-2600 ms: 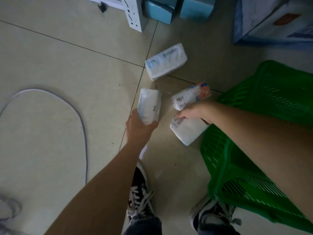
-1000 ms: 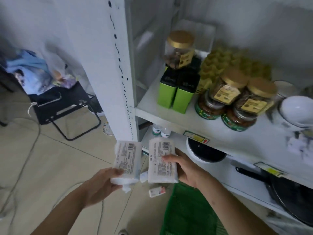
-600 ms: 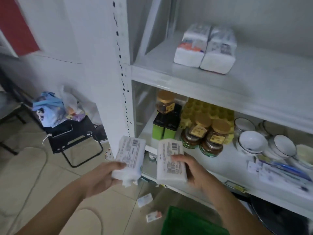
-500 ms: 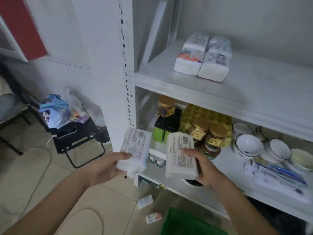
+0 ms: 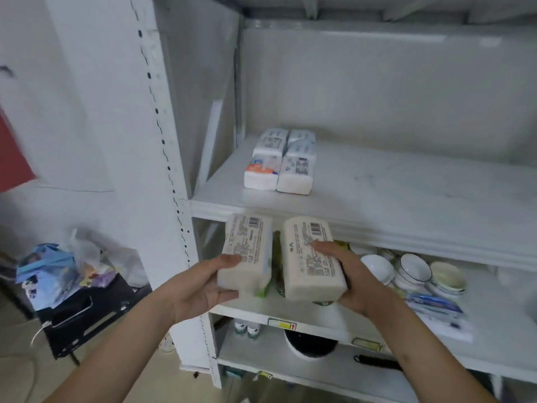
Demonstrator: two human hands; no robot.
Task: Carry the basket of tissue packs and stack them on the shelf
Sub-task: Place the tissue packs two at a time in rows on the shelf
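My left hand (image 5: 203, 289) grips one white tissue pack (image 5: 247, 251), printed side and barcode up. Beside it, my right hand (image 5: 345, 274) grips a second tissue pack (image 5: 311, 257) the same way. Both packs hang just below the front edge of the white upper shelf (image 5: 377, 199). On that shelf, toward its left end, lie several tissue packs (image 5: 282, 164) in two rows, one with an orange label. The basket is out of view.
The shelf below holds white bowls (image 5: 412, 269) and packets (image 5: 436, 309). A dark pan (image 5: 311, 344) sits on the lowest shelf. The perforated white upright (image 5: 171, 181) bounds the unit's left side. A black folding stool with bags (image 5: 66, 289) stands on the floor at left.
I picked two packs off the floor by the green basket, stood up, and have raised both hands with the packs up to the front edge of the upper shelf.
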